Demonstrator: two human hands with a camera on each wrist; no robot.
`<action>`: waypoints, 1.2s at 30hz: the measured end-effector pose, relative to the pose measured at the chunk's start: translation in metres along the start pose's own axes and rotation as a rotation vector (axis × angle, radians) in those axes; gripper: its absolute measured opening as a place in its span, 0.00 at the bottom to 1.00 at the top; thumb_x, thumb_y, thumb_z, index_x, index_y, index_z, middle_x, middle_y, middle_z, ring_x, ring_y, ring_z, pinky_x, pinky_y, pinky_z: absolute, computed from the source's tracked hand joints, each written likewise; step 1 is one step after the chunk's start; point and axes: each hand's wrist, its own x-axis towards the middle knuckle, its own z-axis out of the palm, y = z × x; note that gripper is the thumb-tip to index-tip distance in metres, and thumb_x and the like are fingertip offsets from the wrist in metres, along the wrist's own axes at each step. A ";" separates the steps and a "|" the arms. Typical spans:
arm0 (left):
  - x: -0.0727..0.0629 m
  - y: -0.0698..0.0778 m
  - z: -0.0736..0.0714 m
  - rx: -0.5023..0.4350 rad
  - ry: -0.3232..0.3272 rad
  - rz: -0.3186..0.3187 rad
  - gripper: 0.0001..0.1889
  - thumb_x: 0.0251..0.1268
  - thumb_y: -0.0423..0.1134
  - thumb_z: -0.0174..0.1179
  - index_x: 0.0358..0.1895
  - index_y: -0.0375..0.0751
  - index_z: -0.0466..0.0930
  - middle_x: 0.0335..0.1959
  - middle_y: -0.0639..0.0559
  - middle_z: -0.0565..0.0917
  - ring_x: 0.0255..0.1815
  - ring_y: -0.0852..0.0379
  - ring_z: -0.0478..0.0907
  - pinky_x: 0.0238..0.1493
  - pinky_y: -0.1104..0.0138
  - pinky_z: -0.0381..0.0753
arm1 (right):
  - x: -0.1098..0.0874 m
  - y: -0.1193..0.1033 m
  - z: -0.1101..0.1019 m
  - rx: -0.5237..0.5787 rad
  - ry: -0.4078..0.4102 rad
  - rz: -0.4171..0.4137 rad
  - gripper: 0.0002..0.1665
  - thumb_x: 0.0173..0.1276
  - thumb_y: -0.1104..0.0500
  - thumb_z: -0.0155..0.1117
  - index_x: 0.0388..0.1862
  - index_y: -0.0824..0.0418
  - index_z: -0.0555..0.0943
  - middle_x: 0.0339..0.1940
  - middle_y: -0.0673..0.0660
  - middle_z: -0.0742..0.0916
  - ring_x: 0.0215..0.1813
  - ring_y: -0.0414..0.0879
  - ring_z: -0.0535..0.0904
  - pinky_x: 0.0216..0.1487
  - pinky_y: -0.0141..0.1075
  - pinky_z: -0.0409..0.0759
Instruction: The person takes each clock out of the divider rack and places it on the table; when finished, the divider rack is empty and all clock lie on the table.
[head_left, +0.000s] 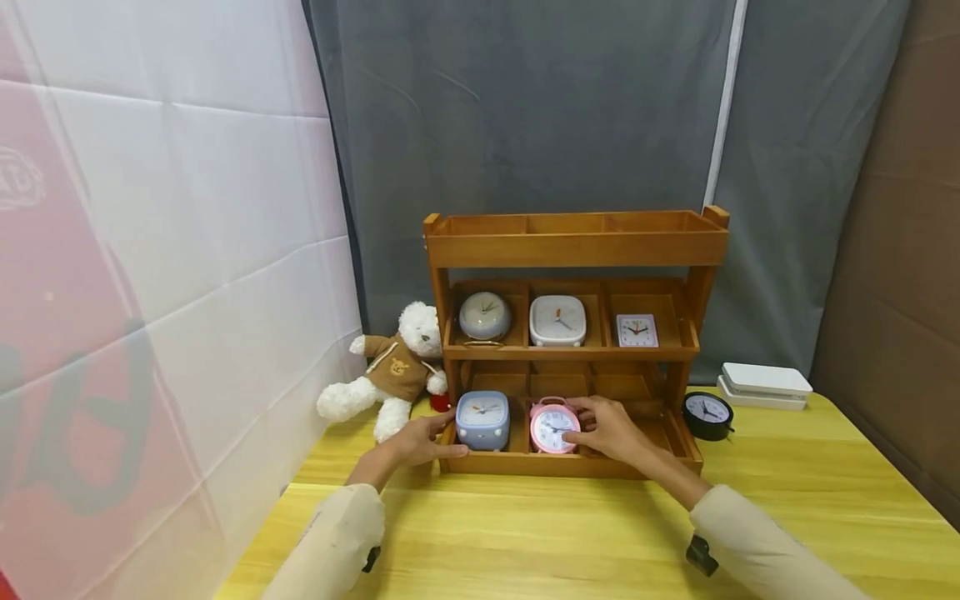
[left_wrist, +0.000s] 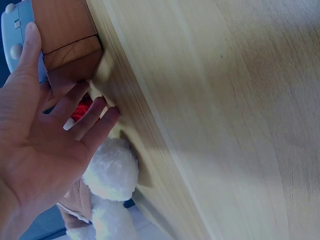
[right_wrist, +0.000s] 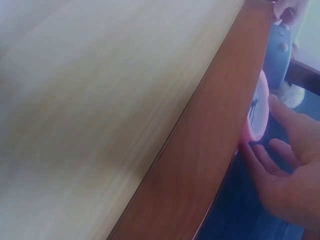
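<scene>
In the head view, a pink alarm clock (head_left: 553, 427) stands in the middle compartment of the wooden rack's (head_left: 525, 464) bottom tier. My right hand (head_left: 611, 429) pinches its right side, thumb at the face and fingertips at the pink rim; the right wrist view shows this hand (right_wrist: 295, 170) close up. To its left, a blue alarm clock (head_left: 482, 421) occupies the left compartment. My left hand (head_left: 412, 442) is at the rack's left end, thumb by the blue clock's lower corner. In the left wrist view, that hand's (left_wrist: 50, 140) fingers are loosely extended around the rack's corner.
The middle tier bears a round grey clock (head_left: 484, 317), a white clock (head_left: 557, 321) and a small square clock (head_left: 637, 331). A white teddy bear (head_left: 397, 367) leans left of the rack. On the right are a black clock (head_left: 707, 415) and white boxes (head_left: 765, 385).
</scene>
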 end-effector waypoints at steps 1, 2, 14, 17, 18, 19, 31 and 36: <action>0.000 0.000 0.000 0.002 0.000 0.000 0.47 0.63 0.50 0.76 0.81 0.40 0.62 0.70 0.25 0.73 0.71 0.32 0.73 0.69 0.46 0.74 | 0.001 0.000 0.001 -0.007 0.000 0.001 0.34 0.60 0.61 0.82 0.62 0.73 0.82 0.53 0.70 0.85 0.49 0.60 0.87 0.43 0.39 0.88; 0.000 0.001 0.001 0.004 0.001 -0.002 0.47 0.63 0.50 0.75 0.81 0.40 0.62 0.70 0.25 0.73 0.71 0.32 0.73 0.69 0.46 0.73 | 0.001 -0.001 0.003 -0.018 0.001 0.000 0.33 0.59 0.62 0.83 0.61 0.73 0.82 0.52 0.70 0.85 0.48 0.60 0.87 0.42 0.39 0.88; -0.002 0.007 0.003 0.037 0.000 -0.004 0.48 0.63 0.53 0.75 0.81 0.40 0.62 0.70 0.27 0.73 0.73 0.34 0.71 0.70 0.46 0.73 | -0.001 -0.005 0.009 -0.048 -0.019 0.080 0.36 0.59 0.65 0.82 0.65 0.72 0.79 0.46 0.64 0.87 0.44 0.53 0.84 0.40 0.40 0.85; -0.002 0.006 0.003 0.039 0.000 0.000 0.47 0.63 0.53 0.75 0.81 0.41 0.62 0.70 0.27 0.74 0.72 0.34 0.72 0.69 0.46 0.73 | -0.002 -0.006 0.009 -0.050 -0.024 0.102 0.34 0.60 0.65 0.81 0.65 0.70 0.79 0.45 0.63 0.89 0.44 0.52 0.84 0.40 0.43 0.85; -0.002 0.006 0.002 0.041 -0.001 0.001 0.47 0.63 0.53 0.75 0.81 0.41 0.62 0.70 0.27 0.74 0.72 0.34 0.72 0.69 0.46 0.74 | -0.002 -0.007 0.009 -0.053 -0.023 0.109 0.33 0.61 0.65 0.80 0.65 0.69 0.79 0.45 0.63 0.89 0.44 0.53 0.85 0.42 0.45 0.85; -0.002 0.005 0.002 0.043 -0.001 0.003 0.48 0.63 0.53 0.75 0.81 0.41 0.62 0.70 0.27 0.74 0.72 0.34 0.72 0.69 0.46 0.74 | -0.002 -0.007 0.009 -0.055 -0.024 0.123 0.33 0.62 0.65 0.79 0.65 0.68 0.79 0.47 0.64 0.89 0.46 0.54 0.85 0.43 0.46 0.84; -0.003 0.001 0.002 0.032 -0.001 -0.018 0.48 0.62 0.52 0.75 0.82 0.42 0.61 0.70 0.26 0.74 0.72 0.34 0.71 0.70 0.46 0.73 | -0.001 -0.013 0.012 0.125 -0.020 0.245 0.28 0.65 0.72 0.73 0.64 0.63 0.80 0.42 0.67 0.88 0.33 0.48 0.86 0.26 0.38 0.86; -0.002 0.001 0.001 0.057 0.006 -0.009 0.48 0.62 0.53 0.75 0.81 0.42 0.62 0.69 0.27 0.74 0.73 0.34 0.71 0.70 0.45 0.72 | -0.001 -0.015 0.010 0.167 0.001 0.263 0.29 0.66 0.72 0.73 0.66 0.63 0.80 0.45 0.69 0.88 0.36 0.51 0.88 0.29 0.41 0.87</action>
